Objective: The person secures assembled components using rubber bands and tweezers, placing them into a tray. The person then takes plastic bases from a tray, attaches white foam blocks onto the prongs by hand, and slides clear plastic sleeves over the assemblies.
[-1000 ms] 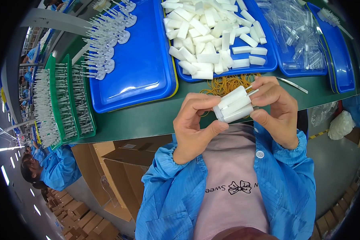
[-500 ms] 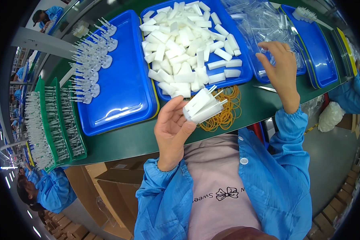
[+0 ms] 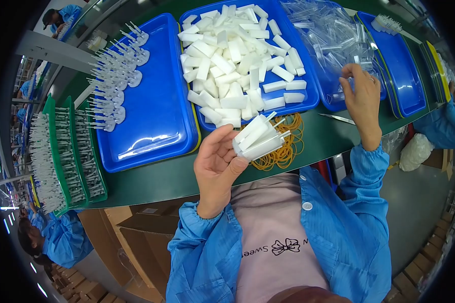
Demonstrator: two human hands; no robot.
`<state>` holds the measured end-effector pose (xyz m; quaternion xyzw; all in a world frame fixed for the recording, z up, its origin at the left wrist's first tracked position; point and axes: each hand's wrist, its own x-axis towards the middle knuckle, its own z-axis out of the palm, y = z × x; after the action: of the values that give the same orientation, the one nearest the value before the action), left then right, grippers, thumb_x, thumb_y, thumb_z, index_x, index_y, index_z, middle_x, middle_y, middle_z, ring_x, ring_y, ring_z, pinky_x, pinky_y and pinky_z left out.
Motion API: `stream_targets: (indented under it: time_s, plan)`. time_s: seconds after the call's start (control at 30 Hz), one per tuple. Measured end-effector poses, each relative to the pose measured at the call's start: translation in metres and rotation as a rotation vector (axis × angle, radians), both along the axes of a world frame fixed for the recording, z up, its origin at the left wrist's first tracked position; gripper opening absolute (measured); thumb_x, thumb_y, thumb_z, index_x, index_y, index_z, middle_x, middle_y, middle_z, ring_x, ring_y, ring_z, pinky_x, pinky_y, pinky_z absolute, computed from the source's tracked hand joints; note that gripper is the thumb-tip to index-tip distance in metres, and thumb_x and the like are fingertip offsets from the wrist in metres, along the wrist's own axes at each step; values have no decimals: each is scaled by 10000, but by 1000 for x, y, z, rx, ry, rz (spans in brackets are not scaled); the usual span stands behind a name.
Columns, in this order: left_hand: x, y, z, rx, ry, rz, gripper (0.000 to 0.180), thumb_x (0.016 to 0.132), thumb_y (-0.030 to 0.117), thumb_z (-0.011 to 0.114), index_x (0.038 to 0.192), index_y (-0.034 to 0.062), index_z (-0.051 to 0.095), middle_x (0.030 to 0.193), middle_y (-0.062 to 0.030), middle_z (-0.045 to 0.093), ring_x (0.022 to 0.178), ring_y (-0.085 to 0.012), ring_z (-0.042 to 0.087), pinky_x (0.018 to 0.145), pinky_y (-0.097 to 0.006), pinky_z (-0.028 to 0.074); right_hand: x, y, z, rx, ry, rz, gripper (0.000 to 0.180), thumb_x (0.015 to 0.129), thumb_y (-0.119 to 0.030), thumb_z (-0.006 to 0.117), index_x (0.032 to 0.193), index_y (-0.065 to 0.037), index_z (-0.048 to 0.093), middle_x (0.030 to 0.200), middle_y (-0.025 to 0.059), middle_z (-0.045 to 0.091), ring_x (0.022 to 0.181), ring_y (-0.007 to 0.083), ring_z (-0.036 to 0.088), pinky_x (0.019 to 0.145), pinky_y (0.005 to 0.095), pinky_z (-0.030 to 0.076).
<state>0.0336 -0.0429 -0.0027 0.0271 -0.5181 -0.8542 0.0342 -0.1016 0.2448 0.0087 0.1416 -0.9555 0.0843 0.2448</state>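
My left hand (image 3: pixel 218 166) is closed round the lower end of a white plastic piece with foam strips (image 3: pixel 260 139) laid against it and thin white rods sticking out at the upper right. My right hand (image 3: pixel 363 98) hovers over the near side of a blue tray (image 3: pixel 333 103) heaped with clear plastic pieces (image 3: pixel 331 38). Its fingers are bent, with a gap between thumb and forefinger and nothing visible between them. Beneath the held piece lies a pile of yellow-brown rubber bands (image 3: pixel 290 139). Metal tweezers (image 3: pixel 337 118) rest on the green table near my right wrist.
A blue tray (image 3: pixel 308 98) of white foam blocks (image 3: pixel 227 60) stands in the middle. Left of it, another blue tray (image 3: pixel 151 146) carries a row of white pronged pieces (image 3: pixel 119 76). Green racks (image 3: pixel 68 156) of similar parts stand far left. More blue trays (image 3: pixel 407 76) are at right.
My right hand has moved slightly down and right, and its thumb and forefinger have come closer together. My left hand still holds the white piece, barely shifted.
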Motion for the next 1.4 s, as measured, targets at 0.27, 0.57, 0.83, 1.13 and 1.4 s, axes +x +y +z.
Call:
stream_targets:
  time_s: [0.27, 0.57, 0.83, 1.13, 1.4]
  plan:
    - [1, 6, -2, -304, 132, 13, 521, 811, 68, 708, 1277, -4, 487, 1175, -123, 532, 1056, -201, 567, 887, -307, 477, 48, -46, 44, -894, -419, 501, 157, 876, -73, 560, 999, -2, 629, 911, 75, 603, 881, 138, 557, 818, 270, 421]
    - [7, 7, 5, -665, 296, 81, 508, 756, 122, 755, 1213, -4, 572, 1126, -148, 533, 996, -243, 551, 830, -326, 471, 60, -61, 44, -975, -436, 491, 265, 812, -40, 625, 1067, 4, 568, 909, 67, 604, 874, 124, 563, 830, 268, 416]
    - [9, 6, 9, -723, 358, 72, 508, 756, 116, 749, 1217, -7, 574, 1112, -146, 534, 989, -250, 545, 815, -325, 455, 64, -67, 43, -1141, -617, 503, 231, 823, -76, 650, 1025, -3, 567, 899, 58, 589, 870, 112, 556, 831, 257, 413]
    - [5, 2, 14, -776, 437, -42, 388, 812, 55, 678, 1187, -5, 597, 1158, -148, 450, 990, -237, 545, 850, -337, 497, 68, -68, 34, -1123, -595, 537, 208, 831, -102, 686, 986, -7, 587, 891, 54, 598, 860, 116, 569, 809, 265, 436]
    - [6, -1, 12, -684, 423, -103, 304, 853, 87, 651, 1144, 2, 631, 1163, -141, 435, 995, -226, 530, 840, -332, 487, 70, -69, 38, -1258, -666, 560, 213, 817, -71, 700, 973, 25, 591, 844, 62, 621, 820, 115, 583, 787, 252, 450]
